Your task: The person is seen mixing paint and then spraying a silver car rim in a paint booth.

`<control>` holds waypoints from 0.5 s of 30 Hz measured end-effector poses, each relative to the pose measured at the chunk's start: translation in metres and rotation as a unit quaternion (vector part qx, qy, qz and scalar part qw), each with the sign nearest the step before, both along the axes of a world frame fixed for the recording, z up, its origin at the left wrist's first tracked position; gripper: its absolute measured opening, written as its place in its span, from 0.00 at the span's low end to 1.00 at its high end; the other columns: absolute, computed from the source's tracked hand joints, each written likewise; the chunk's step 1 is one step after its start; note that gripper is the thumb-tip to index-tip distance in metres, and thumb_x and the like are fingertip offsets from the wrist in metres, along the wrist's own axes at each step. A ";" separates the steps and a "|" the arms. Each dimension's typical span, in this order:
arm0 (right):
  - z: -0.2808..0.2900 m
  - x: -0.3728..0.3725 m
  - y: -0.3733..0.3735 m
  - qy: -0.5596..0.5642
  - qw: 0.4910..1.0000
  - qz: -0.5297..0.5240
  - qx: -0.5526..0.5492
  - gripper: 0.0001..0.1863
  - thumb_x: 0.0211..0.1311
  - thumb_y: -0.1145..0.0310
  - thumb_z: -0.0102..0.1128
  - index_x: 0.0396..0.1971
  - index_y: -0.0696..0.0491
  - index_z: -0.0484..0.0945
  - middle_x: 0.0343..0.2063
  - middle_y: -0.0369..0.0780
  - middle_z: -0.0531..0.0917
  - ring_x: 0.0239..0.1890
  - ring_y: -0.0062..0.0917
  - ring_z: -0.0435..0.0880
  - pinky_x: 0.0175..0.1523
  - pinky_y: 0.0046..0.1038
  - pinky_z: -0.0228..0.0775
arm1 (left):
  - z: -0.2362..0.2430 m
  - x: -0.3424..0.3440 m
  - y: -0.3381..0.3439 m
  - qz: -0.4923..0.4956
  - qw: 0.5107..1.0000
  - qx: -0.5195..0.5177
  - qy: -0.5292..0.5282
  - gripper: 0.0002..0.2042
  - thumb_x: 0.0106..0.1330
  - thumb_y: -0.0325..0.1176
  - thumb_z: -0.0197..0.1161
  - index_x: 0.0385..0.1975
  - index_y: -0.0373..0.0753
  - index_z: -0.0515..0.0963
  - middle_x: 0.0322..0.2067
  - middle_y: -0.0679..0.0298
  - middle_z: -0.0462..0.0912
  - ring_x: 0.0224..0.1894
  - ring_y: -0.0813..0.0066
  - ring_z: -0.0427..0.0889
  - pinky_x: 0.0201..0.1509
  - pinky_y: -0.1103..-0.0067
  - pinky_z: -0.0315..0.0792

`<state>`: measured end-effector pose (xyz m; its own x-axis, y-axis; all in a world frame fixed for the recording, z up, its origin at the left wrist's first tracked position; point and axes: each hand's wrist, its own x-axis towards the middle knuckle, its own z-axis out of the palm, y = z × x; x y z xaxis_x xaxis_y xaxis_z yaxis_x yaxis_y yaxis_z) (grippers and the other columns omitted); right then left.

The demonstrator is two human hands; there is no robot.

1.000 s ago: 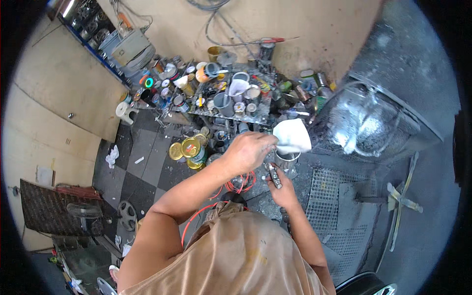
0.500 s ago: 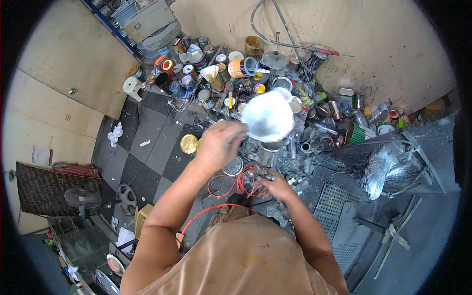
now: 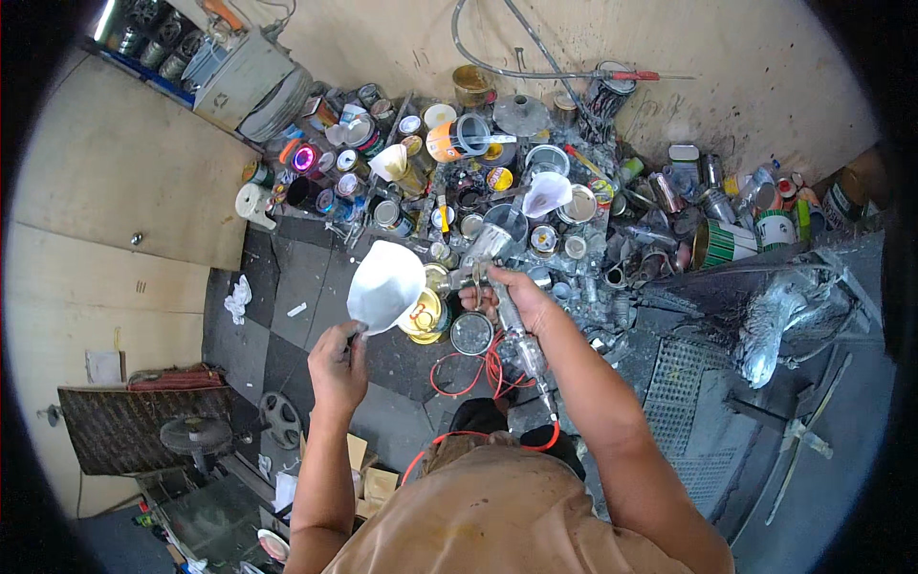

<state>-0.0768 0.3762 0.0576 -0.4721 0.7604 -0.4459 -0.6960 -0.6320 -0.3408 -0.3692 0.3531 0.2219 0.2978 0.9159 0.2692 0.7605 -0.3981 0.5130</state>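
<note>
Looking down on a paint-mixing corner, biggest item first:
Wall: tan board wall (image 3: 765,86) runs behind the clutter, a hose (image 3: 497,67) looped against it.
Floor: dark checkered tiles (image 3: 287,316) at left, metal grate (image 3: 688,383) at right.
Bench: paint-spattered work surface (image 3: 535,201) packed with paint cans, lids and cups.
Striped can: green-and-white can (image 3: 722,241) lies on its side at the bench's right end.
Orange can: orange tin (image 3: 449,141) lies tipped near the back of the bench.
Left hand: left hand (image 3: 337,364) has fingers closed on the lower edge of a white paper cone strainer (image 3: 384,285), held up with its open mouth facing the camera, left of the spray gun.
Right hand: right hand (image 3: 512,298) has fingers wrapped shut around the grip of a silver spray gun (image 3: 492,258), its cup end toward the bench.
Air line: red hose (image 3: 478,373) coils below the gun.
Open tin: yellow-rimmed can (image 3: 426,314) sits just beside the strainer, under its right edge.
Second cone: another white strainer (image 3: 547,191) rests on the bench, well apart from the hands.
</note>
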 end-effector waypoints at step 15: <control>-0.029 -0.013 -0.018 -0.457 0.877 0.131 0.073 0.23 0.65 0.63 0.62 0.58 0.54 0.74 0.47 0.49 0.85 0.46 0.36 0.86 0.43 0.34 0.77 | -0.027 0.047 0.048 -0.035 0.997 -0.010 -0.062 0.08 0.61 0.19 0.63 0.40 0.32 0.80 0.34 0.53 0.85 0.37 0.65 0.86 0.43 0.75 0.77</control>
